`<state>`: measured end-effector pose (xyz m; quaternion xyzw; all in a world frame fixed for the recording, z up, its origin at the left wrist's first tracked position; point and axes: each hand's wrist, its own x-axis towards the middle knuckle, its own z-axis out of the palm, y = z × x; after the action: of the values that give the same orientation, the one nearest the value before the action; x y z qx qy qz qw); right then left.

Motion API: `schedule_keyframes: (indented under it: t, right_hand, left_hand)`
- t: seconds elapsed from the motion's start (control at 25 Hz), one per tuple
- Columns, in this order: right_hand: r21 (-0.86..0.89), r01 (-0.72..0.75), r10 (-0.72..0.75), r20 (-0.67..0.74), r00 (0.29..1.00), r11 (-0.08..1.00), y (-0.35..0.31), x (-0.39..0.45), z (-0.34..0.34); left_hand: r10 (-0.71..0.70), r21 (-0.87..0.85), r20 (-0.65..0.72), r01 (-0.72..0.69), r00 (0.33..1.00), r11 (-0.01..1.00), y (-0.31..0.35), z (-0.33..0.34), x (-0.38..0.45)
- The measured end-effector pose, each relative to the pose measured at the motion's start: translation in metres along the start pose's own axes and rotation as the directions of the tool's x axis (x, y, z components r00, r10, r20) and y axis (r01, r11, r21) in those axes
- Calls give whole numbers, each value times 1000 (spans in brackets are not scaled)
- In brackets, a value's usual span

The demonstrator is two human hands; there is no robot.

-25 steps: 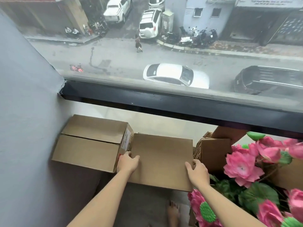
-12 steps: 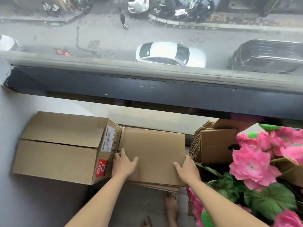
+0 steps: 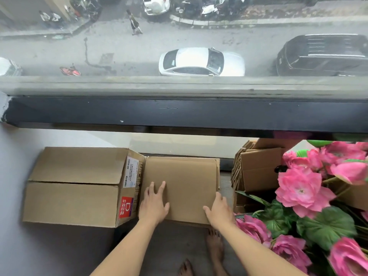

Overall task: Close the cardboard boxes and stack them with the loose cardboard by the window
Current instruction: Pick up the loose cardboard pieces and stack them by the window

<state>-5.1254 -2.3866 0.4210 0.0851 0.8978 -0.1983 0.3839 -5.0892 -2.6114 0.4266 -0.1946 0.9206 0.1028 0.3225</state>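
Plain brown cardboard, flattened into a smooth sheet (image 3: pixel 180 186), lying on a low pile on the floor under the window, snug against a closed box (image 3: pixel 79 186) with a red sticker. Left hand (image 3: pixel 153 204) rests flat on top, fingers spread. Right hand (image 3: pixel 219 210) holds the sheet's right edge, fingers together, thumb on top.

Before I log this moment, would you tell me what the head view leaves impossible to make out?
- Small print on the closed box's white label: too small to read.
- How many sheets lie under the flat cardboard: the top sheet hides them.
- Right hand fingertips: hidden past the sheet's right edge; left hand lies flat on top.
- Upright cardboard pile: partly hidden by pink flowers.
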Motion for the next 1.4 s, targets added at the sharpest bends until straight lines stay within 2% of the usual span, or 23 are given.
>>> schedule_keyframes:
  t: [0.12, 0.28, 0.48, 0.56, 0.64, 0.72, 0.8, 0.92, 1.08, 1.16, 1.24, 1.4]
  right_hand:
    - [-96, -7, 5, -18, 1000, 995, 8, -12, -11]
    - [-187, -51, 33, -98, 995, 981, 17, -48, -36]
    - [-120, -114, 84, -234, 969, 986, 16, -130, -58]
    - [-56, -142, 120, -287, 950, 988, 21, -174, -60]
    - [21, -147, 147, -308, 940, 989, 30, -209, -60]
    - [118, -186, 214, -310, 926, 975, 50, -253, -52]
    - [208, -259, 314, -299, 901, 943, 78, -296, -33]
    - [433, -408, 545, -262, 796, 804, 130, -366, 20]
    - [671, -515, 768, -129, 628, 534, 183, -464, 95]
    - [752, -537, 845, -49, 533, 382, 206, -512, 134]
    - [810, -527, 886, 21, 464, 257, 228, -553, 174]
    - [873, -464, 910, 62, 410, 150, 263, -618, 236]
  left_hand:
    - [15, 74, 12, -16, 1000, 997, -3, -9, -6]
    - [126, 186, 0, -123, 992, 975, 8, -31, -26]
    - [340, 309, 16, -328, 940, 893, 18, -74, -79]
    - [417, 358, 48, -405, 908, 841, 18, -89, -106]
    - [470, 426, 136, -480, 872, 767, 26, -94, -126]
    - [545, 457, 247, -592, 801, 664, 52, -89, -156]
    - [634, 407, 333, -713, 698, 572, 90, -74, -195]
    - [725, 359, 463, -856, 510, 373, 139, -31, -262]
    - [682, 414, 636, -905, 362, 94, 166, 30, -340]
    - [649, 420, 698, -907, 303, -28, 174, 64, -385]
    - [613, 437, 742, -890, 272, -133, 175, 101, -434]
    - [607, 424, 762, -882, 226, -205, 170, 170, -523]
